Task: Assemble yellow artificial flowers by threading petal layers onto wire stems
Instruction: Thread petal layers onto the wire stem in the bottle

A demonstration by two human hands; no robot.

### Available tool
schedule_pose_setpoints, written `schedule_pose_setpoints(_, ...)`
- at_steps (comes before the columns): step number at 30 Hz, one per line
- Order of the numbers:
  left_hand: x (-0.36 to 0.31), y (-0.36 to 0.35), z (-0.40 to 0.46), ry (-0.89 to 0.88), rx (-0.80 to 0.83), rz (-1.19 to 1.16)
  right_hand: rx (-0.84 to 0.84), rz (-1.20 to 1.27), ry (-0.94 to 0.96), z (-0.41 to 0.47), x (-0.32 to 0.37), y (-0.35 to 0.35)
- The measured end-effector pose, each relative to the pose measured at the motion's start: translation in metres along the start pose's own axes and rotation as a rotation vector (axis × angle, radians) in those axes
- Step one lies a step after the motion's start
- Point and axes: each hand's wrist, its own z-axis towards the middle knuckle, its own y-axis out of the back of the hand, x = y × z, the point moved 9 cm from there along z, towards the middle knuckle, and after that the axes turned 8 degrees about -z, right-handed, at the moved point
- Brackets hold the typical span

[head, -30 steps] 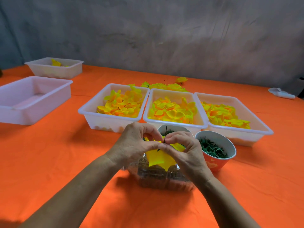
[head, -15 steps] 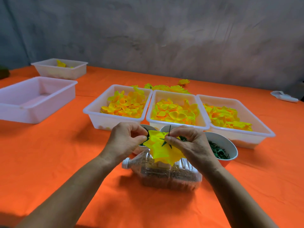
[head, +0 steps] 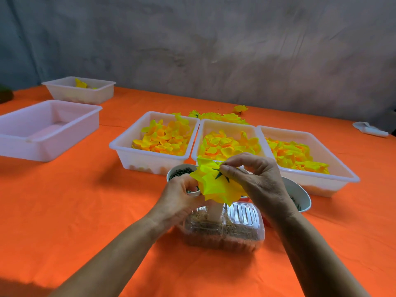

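The right hand [head: 260,181] is pinching the yellow flower [head: 216,184] at its green calyx [head: 220,174], thumb and forefinger closing on it. The left hand [head: 179,197] is curling at the flower's 8 o'clock edge; the petals are hiding its fingertips, so its grip cannot be determined. The flower is hanging above a clear plastic container [head: 225,228], at 6 o'clock from the middle petal tray [head: 227,146]. No readable writing is showing. The right bowl [head: 300,196] is sitting partly hidden behind the right wrist.
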Motion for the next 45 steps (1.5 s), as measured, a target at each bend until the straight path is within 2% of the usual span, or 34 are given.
schedule_pose_setpoints(3, 0.000, -0.004, 0.006, -0.028, -0.021, 0.000, 0.001, 0.001, -0.005, 0.000, 0.003, 0.002)
schedule_pose_setpoints(11, -0.015, -0.014, 0.004, -0.138, 0.068, -0.046, 0.004, 0.089, -0.076, 0.003, 0.007, 0.005)
schedule_pose_setpoints(16, -0.009, -0.013, 0.006, -0.100, 0.058, -0.046, -0.031, 0.224, -0.108, 0.008, 0.007, 0.013)
schedule_pose_setpoints(24, -0.013, -0.018, 0.005, -0.095, 0.125, 0.005, -0.110, 0.350, -0.342, 0.003, -0.034, 0.019)
schedule_pose_setpoints(27, -0.013, -0.018, 0.004, -0.078, 0.131, 0.021, -0.076, 0.406, -0.397, 0.001, -0.044, 0.012)
schedule_pose_setpoints(34, -0.014, -0.017, 0.005, -0.085, 0.137, 0.040, -0.156, 0.633, -0.551, 0.008, -0.058, 0.015)
schedule_pose_setpoints(39, -0.016, -0.017, 0.008, -0.070, 0.146, 0.058, -0.243, 0.913, -0.756, 0.000, -0.074, 0.006)
schedule_pose_setpoints(42, -0.022, -0.019, 0.011, -0.067, 0.167, 0.045, -0.217, 1.052, -0.844, -0.003, -0.082, -0.007)
schedule_pose_setpoints(45, -0.034, -0.014, 0.018, -0.092, 0.097, 0.050, -0.192, 1.171, -0.852, -0.003, -0.083, -0.018)
